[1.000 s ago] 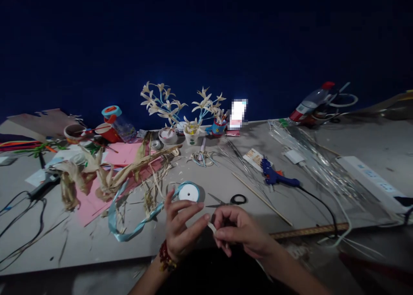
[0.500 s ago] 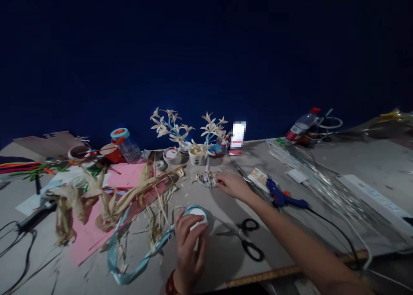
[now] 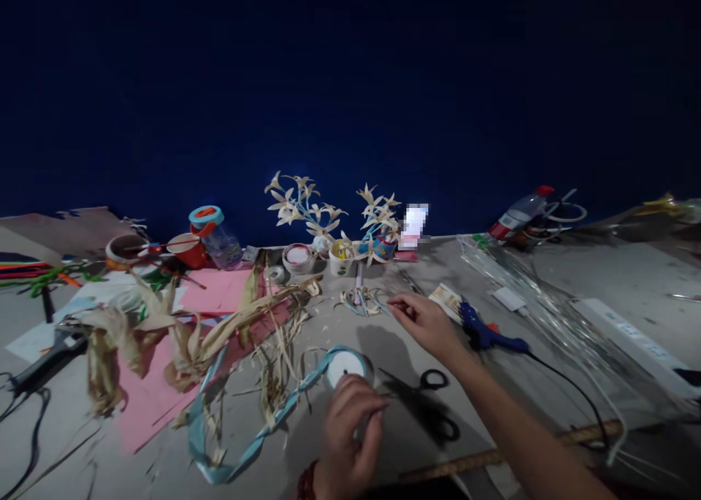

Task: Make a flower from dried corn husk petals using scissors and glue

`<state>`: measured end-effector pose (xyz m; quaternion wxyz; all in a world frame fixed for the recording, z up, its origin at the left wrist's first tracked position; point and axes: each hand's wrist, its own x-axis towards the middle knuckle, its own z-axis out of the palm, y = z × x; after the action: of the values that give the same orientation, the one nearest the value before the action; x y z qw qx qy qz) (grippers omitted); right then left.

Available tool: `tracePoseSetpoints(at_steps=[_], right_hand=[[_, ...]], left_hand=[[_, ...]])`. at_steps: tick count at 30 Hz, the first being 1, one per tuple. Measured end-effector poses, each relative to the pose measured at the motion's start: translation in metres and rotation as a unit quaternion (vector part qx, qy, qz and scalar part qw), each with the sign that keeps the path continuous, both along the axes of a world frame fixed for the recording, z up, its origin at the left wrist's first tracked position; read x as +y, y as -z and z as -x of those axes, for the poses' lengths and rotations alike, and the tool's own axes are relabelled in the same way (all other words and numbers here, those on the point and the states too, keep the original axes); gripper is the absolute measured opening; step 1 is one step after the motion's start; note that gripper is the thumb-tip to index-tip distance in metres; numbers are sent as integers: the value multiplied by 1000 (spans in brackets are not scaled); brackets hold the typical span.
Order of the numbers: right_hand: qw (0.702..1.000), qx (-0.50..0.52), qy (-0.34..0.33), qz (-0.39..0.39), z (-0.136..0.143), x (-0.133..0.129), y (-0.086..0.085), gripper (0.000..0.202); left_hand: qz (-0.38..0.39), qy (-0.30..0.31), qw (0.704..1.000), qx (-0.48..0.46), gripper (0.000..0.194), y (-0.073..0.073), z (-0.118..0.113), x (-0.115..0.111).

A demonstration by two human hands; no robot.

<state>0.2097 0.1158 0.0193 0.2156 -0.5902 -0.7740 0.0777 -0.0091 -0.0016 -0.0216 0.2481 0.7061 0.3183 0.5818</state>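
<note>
A spool of light blue ribbon lies flat on the table, its loose ribbon looping to the left. My left hand is over the spool's near edge, fingers bent and thumb apart, slightly blurred. My right hand is just right of a small heap of pale strips and blue bits. Its thumb and forefinger come together; whatever may be between them is too small to make out. Black-handled scissors lie on the table between my forearms.
Dried corn husks cover pink paper at left. Husk flowers stand at the back by small cups and a lit phone. A blue glue gun, its cord, wires and a bottle are at right.
My left hand has drawn back toward me from the ribbon spool, uncovering more of its white face. My right hand has shifted slightly away from the heap. The view has moved a little.
</note>
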Motion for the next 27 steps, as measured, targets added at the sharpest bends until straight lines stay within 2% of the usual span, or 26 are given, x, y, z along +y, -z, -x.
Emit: tracePoseSetpoints(at_steps=[3,5,7,10,13,15,19,23,25,27], right_hand=[[996,83,-9,30,-6,-35,19,27],[992,119,16,31,-15,-61,37,27],[991,125,50,9,-23,-86,51,26],[991,127,47,-15,-30,-113,63,25],[991,123,32,-38,-33,-123,65,25],[992,117,14,-50,-36,-124,67,26],[991,107,-36,-70,-48,-128,77,21],[988,111,-49,-94,-57,-135,89,24],[986,124,-45,-104,-58,-137,93,24],[984,139,-39,-108,-57,-137,94,23]], left_hand=[[11,37,999,17,31,-6,10,-10],[16,42,998,46,28,-6,23,-18],[35,17,996,84,24,-2,42,-27],[57,-57,986,148,21,9,71,-41],[80,-131,974,164,19,18,92,-49],[103,-176,964,171,16,20,97,-50],[79,-238,953,169,16,18,91,-47],[42,-318,930,179,14,10,87,-36],[46,-322,917,229,15,4,87,-23],[63,-288,902,316,19,0,85,-5]])
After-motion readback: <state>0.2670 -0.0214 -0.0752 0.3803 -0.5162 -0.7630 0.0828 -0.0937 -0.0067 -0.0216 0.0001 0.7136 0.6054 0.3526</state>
